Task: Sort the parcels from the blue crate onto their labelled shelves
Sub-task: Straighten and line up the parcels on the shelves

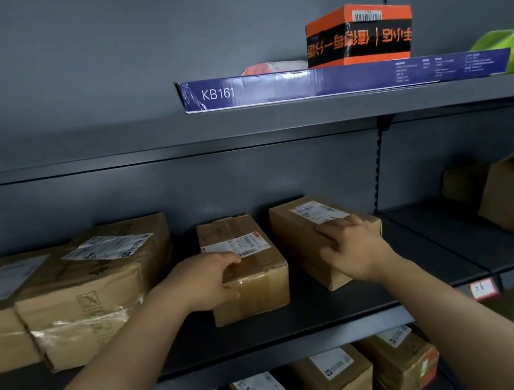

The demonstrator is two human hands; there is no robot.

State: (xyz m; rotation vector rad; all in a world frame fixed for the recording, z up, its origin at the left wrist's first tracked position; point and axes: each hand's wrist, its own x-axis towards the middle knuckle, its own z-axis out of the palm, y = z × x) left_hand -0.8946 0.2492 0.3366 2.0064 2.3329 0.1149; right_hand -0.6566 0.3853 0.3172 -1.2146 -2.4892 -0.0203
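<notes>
Cardboard parcels sit in a row on the dark grey middle shelf point(338, 311), and both hands are on two of them. The left hand point(207, 281) grips the near left corner of the small taped parcel point(257, 284), fingers curled over its top edge beside the white label, thumb on the front face. The right hand point(357, 247) rests on the angled parcel point(303, 231) just to the right, fingers straight and slightly spread across its top, thumb down its side. A larger taped box point(90, 310) stands to the left. On the top shelf lie a flat blue box point(331, 80) marked KB161 and an orange and black box point(358, 36). More labelled parcels point(335, 377) fill the shelf below
</notes>
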